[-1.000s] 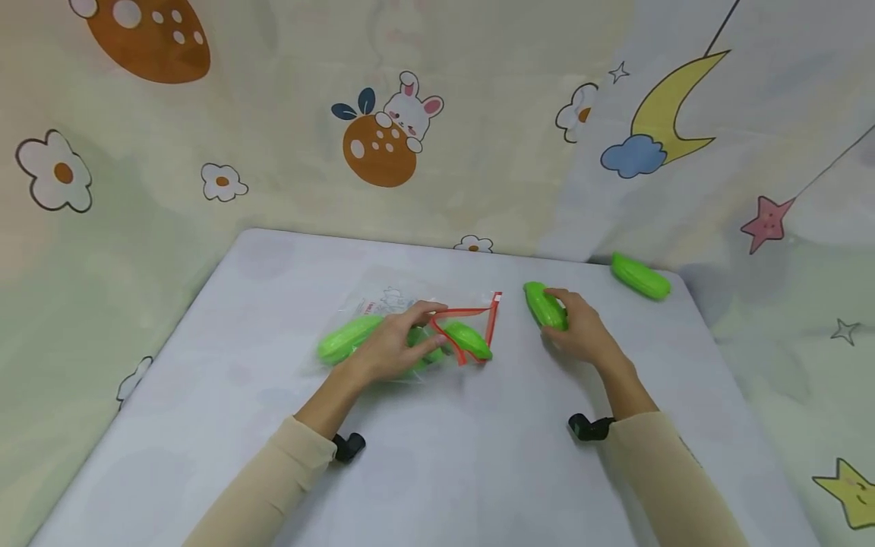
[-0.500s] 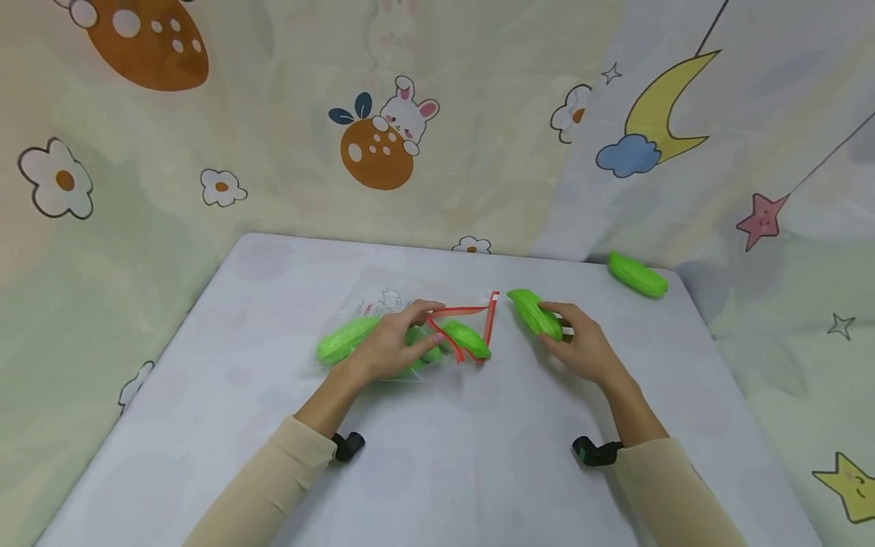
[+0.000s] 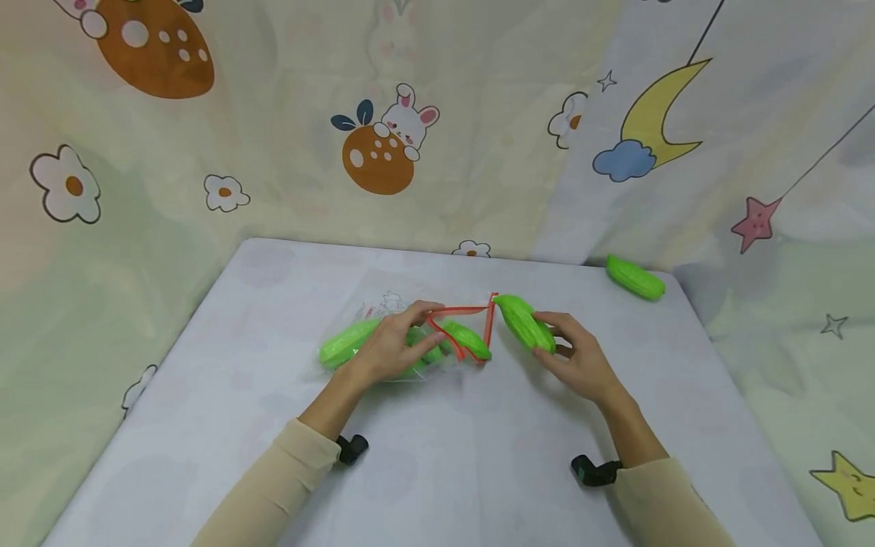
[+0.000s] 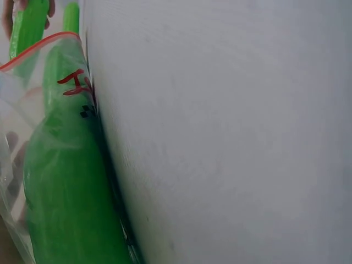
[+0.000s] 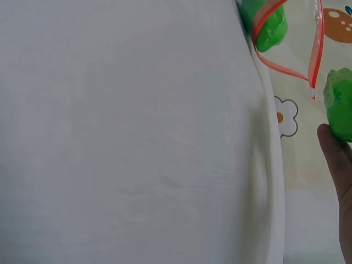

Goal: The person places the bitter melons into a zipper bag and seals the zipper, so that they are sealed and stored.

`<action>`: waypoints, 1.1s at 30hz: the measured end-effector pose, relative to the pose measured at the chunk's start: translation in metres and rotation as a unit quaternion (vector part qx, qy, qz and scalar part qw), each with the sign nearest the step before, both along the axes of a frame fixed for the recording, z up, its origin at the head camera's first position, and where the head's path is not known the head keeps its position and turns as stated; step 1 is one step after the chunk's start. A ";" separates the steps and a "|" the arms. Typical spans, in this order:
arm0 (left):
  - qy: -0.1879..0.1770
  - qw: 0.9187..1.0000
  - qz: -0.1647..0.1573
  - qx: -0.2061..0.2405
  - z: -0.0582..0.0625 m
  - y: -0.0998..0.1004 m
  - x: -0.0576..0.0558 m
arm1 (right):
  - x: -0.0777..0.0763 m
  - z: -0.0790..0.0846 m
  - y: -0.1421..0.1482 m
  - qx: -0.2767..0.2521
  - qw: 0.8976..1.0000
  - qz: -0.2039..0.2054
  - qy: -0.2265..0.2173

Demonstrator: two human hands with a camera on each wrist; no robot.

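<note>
My left hand (image 3: 390,346) holds a clear zip bag (image 3: 369,295) with a red seal by its mouth, which gapes toward the right. Inside the bag lie several green toy cucumbers; one (image 3: 349,342) is at its closed end and another (image 3: 468,339) sits in the mouth. My right hand (image 3: 581,361) grips a further green cucumber (image 3: 525,323) between thumb and fingers, its far tip right at the seal's upper right corner. In the left wrist view the bagged cucumber (image 4: 71,192) fills the left side. The right wrist view catches the held cucumber (image 5: 339,104) at its edge.
One more green cucumber (image 3: 636,277) lies at the far right corner of the white table (image 3: 444,471). A cloth backdrop (image 3: 492,152) with cartoon prints stands right behind the table. Black wrist cameras (image 3: 595,471) hang below both wrists.
My right hand has brought its cucumber leftward and a little nearer to me, up to the bag's mouth. The left hand and the bag have stayed in place.
</note>
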State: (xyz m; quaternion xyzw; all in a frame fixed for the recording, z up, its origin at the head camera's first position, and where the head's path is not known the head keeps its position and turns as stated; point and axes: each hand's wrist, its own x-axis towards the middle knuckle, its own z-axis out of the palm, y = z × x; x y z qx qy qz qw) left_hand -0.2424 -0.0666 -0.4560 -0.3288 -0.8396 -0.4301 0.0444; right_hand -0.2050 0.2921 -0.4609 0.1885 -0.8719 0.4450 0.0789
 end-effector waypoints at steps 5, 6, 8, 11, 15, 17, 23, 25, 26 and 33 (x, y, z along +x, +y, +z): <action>0.006 1.000 0.002 0.005 0.001 0.000 -0.001 | 0.006 -0.001 -0.003 -0.008 1.000 0.013 -0.001; 0.007 1.000 0.002 0.006 0.001 0.000 -0.001 | 0.007 -0.001 -0.004 -0.010 1.000 0.017 -0.004; 0.011 1.000 0.005 0.008 0.001 0.000 -0.001 | 0.008 -0.003 -0.005 -0.012 1.000 0.023 -0.011; 0.019 1.000 0.008 0.010 0.002 0.001 -0.001 | 0.008 -0.006 -0.006 -0.013 0.999 0.035 -0.021; 0.024 1.000 0.006 0.014 0.002 0.002 0.000 | 0.006 -0.010 -0.006 -0.020 0.998 0.044 -0.032; 0.023 1.000 0.004 0.016 0.001 0.003 0.000 | 0.005 -0.011 -0.006 -0.027 0.998 0.048 -0.036; 0.028 0.999 0.002 0.023 0.000 0.005 0.003 | 0.003 -0.013 -0.011 -0.046 0.995 0.069 -0.047; 0.033 0.999 0.002 0.025 0.000 0.005 0.003 | 0.001 -0.014 -0.013 -0.046 0.995 0.071 -0.050; 0.035 0.999 0.002 0.025 0.000 0.006 0.002 | 0.001 -0.014 -0.015 -0.047 0.995 0.071 -0.053; 0.035 0.999 0.000 0.018 0.000 0.007 0.002 | -0.003 -0.017 -0.019 -0.026 0.997 0.057 -0.054</action>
